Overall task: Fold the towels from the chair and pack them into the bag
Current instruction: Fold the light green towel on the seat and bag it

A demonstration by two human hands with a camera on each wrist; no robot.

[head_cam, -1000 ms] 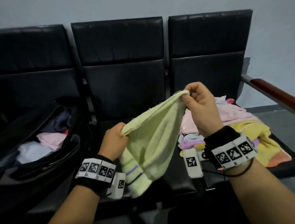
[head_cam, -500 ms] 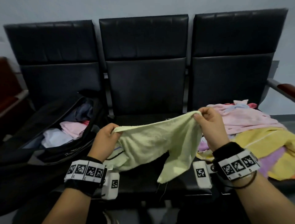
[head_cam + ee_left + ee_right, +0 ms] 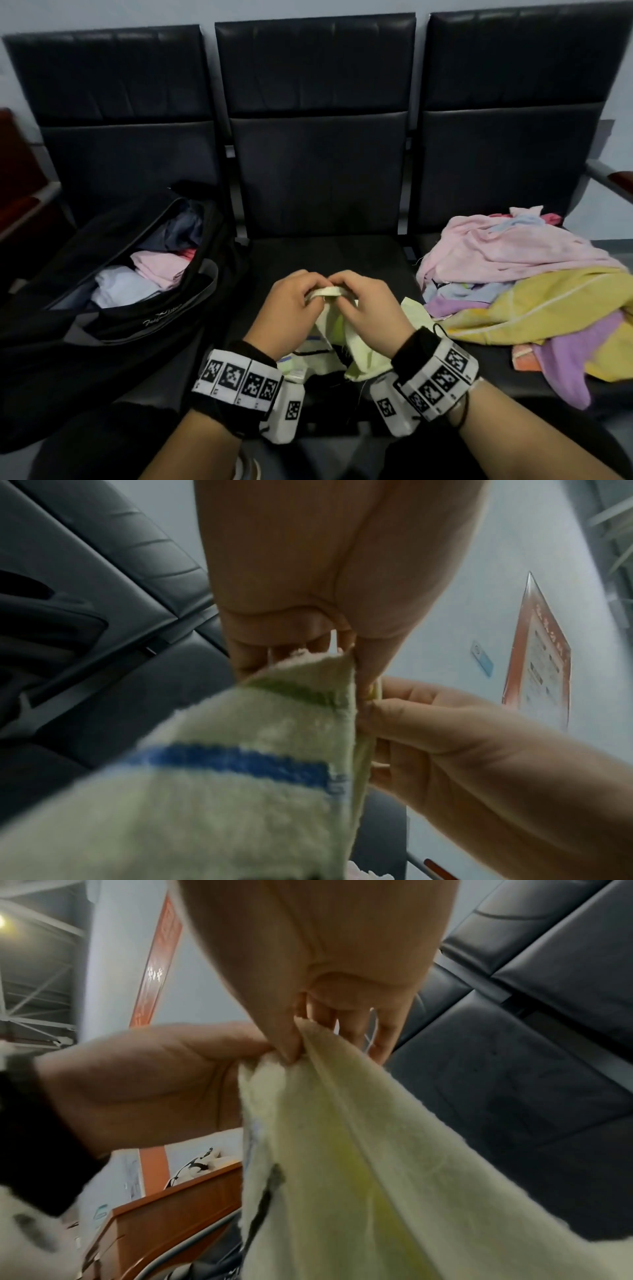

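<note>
A pale green towel (image 3: 356,346) with blue and green stripes hangs doubled over the middle seat. My left hand (image 3: 291,308) and right hand (image 3: 368,308) meet at its top edge, each pinching it. The left wrist view shows the striped end (image 3: 240,791) close up, pinched at its corner by my left hand (image 3: 318,642), with my right hand (image 3: 445,737) beside it. In the right wrist view my right hand (image 3: 308,1010) pinches the cloth (image 3: 359,1164). A black bag (image 3: 113,291) lies open on the left seat with folded towels (image 3: 150,274) inside. Loose towels (image 3: 513,284) are heaped on the right seat.
Three black padded chairs (image 3: 315,137) stand in a row against a pale wall. A wooden armrest (image 3: 616,180) sticks out at the far right. The middle seat (image 3: 329,253) behind my hands is bare black padding.
My hands, held apart with the towel stretched between them, have come together, bringing the two corners to meet and doubling the towel. The head view has shifted left and down.
</note>
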